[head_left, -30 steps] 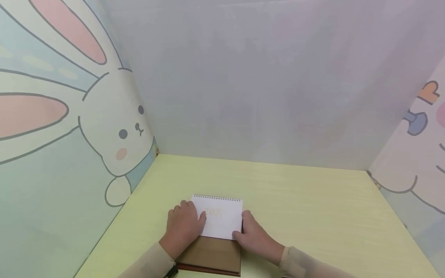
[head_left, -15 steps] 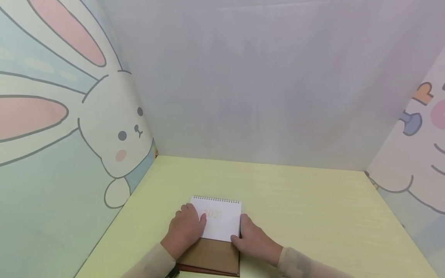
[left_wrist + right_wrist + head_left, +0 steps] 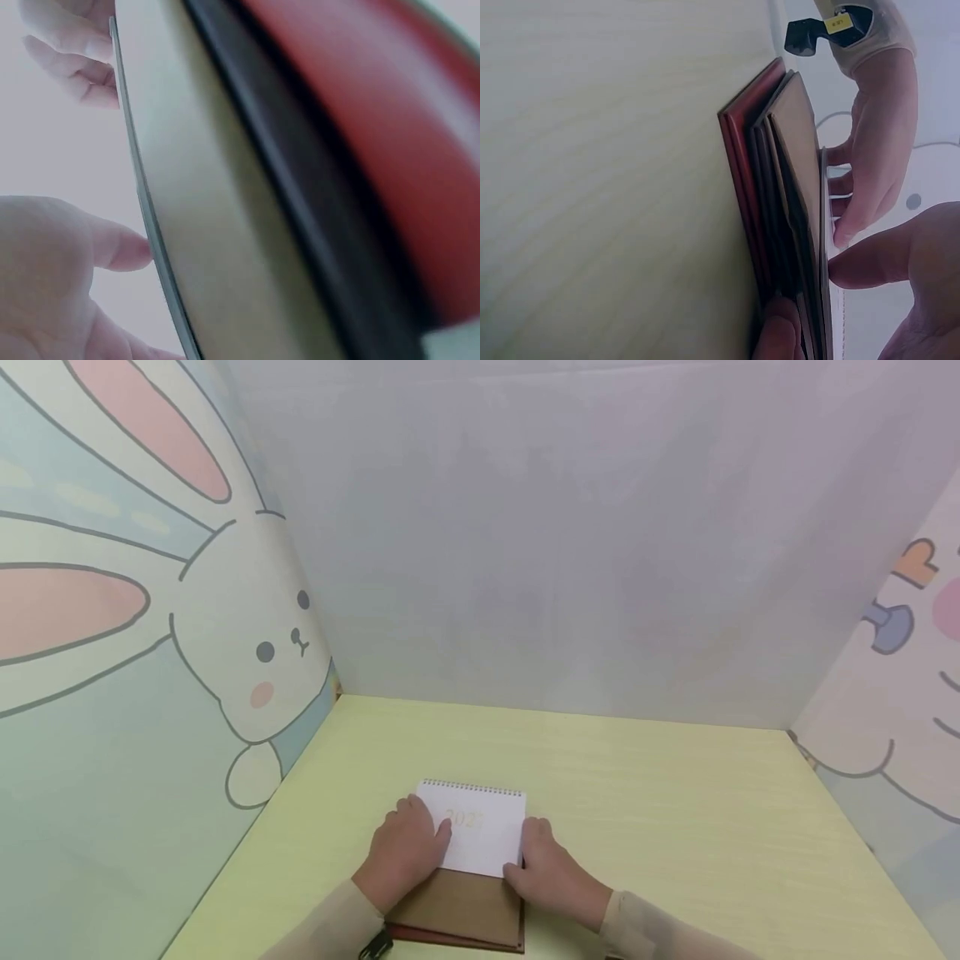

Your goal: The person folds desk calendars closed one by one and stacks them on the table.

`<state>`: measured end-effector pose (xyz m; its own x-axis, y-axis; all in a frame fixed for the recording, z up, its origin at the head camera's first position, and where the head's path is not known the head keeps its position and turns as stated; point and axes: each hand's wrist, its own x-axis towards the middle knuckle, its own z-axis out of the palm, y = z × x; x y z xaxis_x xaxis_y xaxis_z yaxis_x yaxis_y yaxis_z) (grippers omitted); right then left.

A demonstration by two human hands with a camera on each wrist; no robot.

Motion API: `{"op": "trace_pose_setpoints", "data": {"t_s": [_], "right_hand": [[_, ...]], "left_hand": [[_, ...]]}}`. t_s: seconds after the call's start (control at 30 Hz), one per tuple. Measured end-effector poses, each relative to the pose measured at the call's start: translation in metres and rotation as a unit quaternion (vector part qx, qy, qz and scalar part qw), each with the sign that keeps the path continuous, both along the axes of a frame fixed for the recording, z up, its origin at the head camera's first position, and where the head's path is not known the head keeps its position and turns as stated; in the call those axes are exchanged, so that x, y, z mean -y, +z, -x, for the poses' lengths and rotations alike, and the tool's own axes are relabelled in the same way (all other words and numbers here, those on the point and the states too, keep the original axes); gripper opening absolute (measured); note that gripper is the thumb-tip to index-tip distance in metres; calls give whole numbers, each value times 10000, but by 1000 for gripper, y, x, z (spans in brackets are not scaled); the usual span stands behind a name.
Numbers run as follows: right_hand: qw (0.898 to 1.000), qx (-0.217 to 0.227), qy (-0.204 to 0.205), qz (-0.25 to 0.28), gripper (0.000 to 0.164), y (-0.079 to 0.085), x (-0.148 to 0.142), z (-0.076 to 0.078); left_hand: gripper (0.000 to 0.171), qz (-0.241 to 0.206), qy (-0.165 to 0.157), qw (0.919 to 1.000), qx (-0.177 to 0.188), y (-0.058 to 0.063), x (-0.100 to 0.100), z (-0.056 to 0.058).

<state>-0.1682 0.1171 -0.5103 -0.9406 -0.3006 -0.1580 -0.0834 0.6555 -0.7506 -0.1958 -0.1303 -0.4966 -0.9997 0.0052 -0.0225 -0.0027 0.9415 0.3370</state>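
Note:
A white spiral-bound calendar with faint gold numerals lies on top of a stack. Beneath it show a brown cover, a dark book and a red book. My left hand grips the calendar's left side, its thumb resting on the cover. At the right edge, my right hand holds the stack with the thumb on the calendar's lower corner. One right fingertip reaches between the stacked covers in the right wrist view. The other fingertips are mostly hidden from the head view.
The pale yellow table extends behind and right of the stack. A grey wall stands at the back. Printed panels flank the table, with a rabbit on the left one. A black device sits at the left wrist.
Both hands and the stack have shifted slightly to the right over the last half second, after a small downward shift in view before that. The hold looks the same.

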Motion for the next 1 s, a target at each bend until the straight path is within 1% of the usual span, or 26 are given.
{"op": "trace_pose_setpoints", "data": {"t_s": [0.13,0.2,0.27,0.37,0.6,0.87,1.0], "right_hand": [[9996,-73,-266,3,73,5,-8,6],[9992,-137,-386,-36,69,5,-13,10],[9987,-162,-464,-91,66,3,-19,16],[9983,-162,-532,-181,63,-1,-25,22],[9979,-198,-555,-276,64,-1,-33,28],[9975,-210,-595,-312,59,-2,-34,33],[9974,-188,-626,-298,62,-3,-34,33]], "left_hand": [[69,-27,-62,9999,-85,-5,-12,9],[70,-37,-68,9999,-84,-7,-20,14],[69,-35,-99,9999,-123,-9,-27,19],[68,-45,-153,9998,-146,-8,-35,24],[66,-60,-201,9998,-77,-1,-44,27],[65,-45,-214,9997,-95,-2,-43,30],[65,-12,-213,9997,-88,-2,-42,31]]}}
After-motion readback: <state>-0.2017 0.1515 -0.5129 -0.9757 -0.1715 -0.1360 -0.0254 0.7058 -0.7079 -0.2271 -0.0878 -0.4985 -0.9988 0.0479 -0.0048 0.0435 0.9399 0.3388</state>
